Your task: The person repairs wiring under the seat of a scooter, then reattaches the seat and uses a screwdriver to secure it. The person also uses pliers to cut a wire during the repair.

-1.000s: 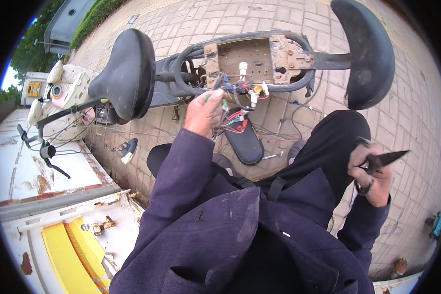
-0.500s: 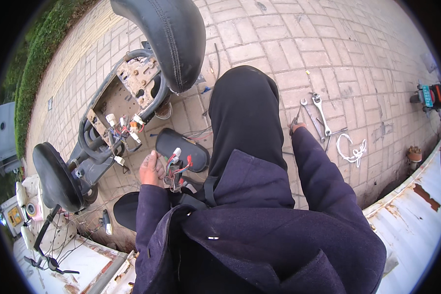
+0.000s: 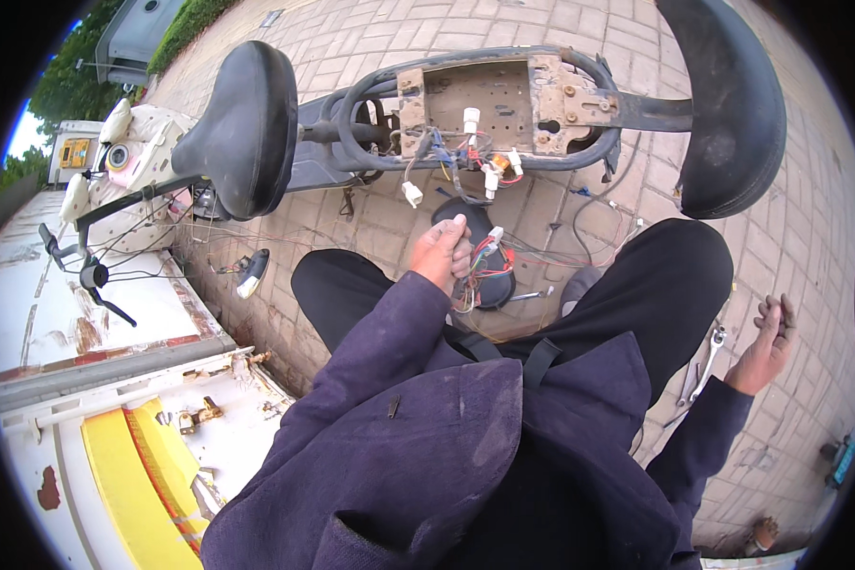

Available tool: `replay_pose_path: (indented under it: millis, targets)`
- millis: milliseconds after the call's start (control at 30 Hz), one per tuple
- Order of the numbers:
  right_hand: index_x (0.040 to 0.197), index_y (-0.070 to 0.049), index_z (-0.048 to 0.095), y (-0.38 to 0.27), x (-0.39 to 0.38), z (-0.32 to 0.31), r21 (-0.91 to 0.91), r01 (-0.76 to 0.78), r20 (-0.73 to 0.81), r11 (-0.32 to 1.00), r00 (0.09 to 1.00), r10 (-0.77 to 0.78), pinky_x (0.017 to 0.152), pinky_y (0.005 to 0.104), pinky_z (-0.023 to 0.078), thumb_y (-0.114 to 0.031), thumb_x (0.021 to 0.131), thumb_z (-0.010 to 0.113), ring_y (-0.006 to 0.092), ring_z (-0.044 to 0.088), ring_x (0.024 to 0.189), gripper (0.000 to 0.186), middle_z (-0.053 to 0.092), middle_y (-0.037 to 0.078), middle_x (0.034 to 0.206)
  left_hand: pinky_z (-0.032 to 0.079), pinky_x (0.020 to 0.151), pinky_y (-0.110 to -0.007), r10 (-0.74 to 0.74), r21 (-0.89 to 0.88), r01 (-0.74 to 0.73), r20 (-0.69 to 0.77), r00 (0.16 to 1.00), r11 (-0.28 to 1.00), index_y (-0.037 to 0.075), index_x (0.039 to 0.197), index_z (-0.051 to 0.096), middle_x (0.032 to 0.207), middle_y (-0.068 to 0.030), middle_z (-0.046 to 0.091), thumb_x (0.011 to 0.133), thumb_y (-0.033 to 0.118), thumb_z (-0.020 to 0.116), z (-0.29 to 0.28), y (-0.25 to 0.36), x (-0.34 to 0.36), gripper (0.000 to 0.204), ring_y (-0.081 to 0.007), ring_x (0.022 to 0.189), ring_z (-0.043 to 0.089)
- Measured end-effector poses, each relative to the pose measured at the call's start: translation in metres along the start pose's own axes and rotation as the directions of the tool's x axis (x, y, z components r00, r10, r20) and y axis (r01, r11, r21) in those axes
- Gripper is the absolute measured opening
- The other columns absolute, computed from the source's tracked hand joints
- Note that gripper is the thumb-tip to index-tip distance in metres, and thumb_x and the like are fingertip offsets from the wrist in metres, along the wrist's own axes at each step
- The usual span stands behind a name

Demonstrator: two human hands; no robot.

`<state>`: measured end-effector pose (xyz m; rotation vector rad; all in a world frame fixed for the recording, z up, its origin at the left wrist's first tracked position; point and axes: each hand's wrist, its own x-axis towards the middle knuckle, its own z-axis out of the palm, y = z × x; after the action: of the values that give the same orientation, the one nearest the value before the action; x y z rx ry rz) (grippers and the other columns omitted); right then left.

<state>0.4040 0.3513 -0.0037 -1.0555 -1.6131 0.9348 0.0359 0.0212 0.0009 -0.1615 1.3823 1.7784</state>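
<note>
My left hand (image 3: 441, 255) is closed, thumb on top, round a bundle of thin coloured wires (image 3: 467, 290). A white plug connector (image 3: 490, 239) and a red one stick out beside the fingers. My right hand (image 3: 769, 347) is raised off to the right, fingers loosely bent and apart, with nothing visible in it. Below it on the paving lie a wrench (image 3: 711, 353) and other tools, partly hidden by my sleeve. Ahead is a stripped scooter frame (image 3: 475, 95) with an open box. White connectors (image 3: 492, 179) on loose wires hang from its near side.
A black saddle (image 3: 247, 128) and a curved black backrest (image 3: 736, 104) are on the frame. A dark oval pad (image 3: 480, 223) lies on the bricks beyond my left hand. To the left are handlebars (image 3: 90, 256) and a rusty white metal surface (image 3: 76, 323).
The view has swung left, so the scooter now spans the top. My right hand has come up from beside the tools, where it held a dark tool. My left hand keeps the wires.
</note>
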Motion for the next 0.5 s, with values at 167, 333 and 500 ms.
replay_pose_path:
  millis: [167,333,500]
  targets:
    - [0.115,0.0,0.061,-0.195,-0.06,0.127,0.096,0.179,0.866,0.979,0.469,-0.171,0.071,0.0324,0.052,-0.01,0.087,0.072,0.0247,0.065,0.075,0.032,0.063,0.015,0.096,0.03,0.049,-0.022,0.128,-0.115,-0.112,0.143,0.981,0.987,0.01,0.091,0.053,0.063,0.0045,0.039,0.103,0.031,0.058,0.021,0.023,-0.032,0.025,-0.0062,0.05,0.034]
    - [0.136,0.002,0.042,-0.207,-0.142,0.236,0.037,0.462,0.904,0.886,0.364,-0.227,0.076,0.0462,0.052,-0.022,0.077,0.078,0.0406,0.064,0.097,0.073,0.053,0.021,0.124,0.031,0.053,-0.02,0.314,-0.259,-0.26,0.191,0.93,0.93,0.008,0.091,0.053,0.068,0.0057,0.04,0.105,0.027,0.056,0.05,0.046,-0.067,0.024,-0.0028,0.058,0.035]
    - [0.127,-0.006,0.055,-0.199,-0.14,0.255,0.05,0.418,0.838,0.907,0.477,-0.266,0.066,0.046,0.052,-0.012,0.085,0.067,0.0371,0.066,0.079,0.044,0.06,0.014,0.104,0.044,0.075,-0.023,0.464,-0.239,-0.405,0.302,0.833,0.883,0.004,0.103,0.056,0.083,-0.0003,0.057,0.101,0.022,0.063,0.053,0.064,-0.077,0.019,-0.0069,0.078,0.053]
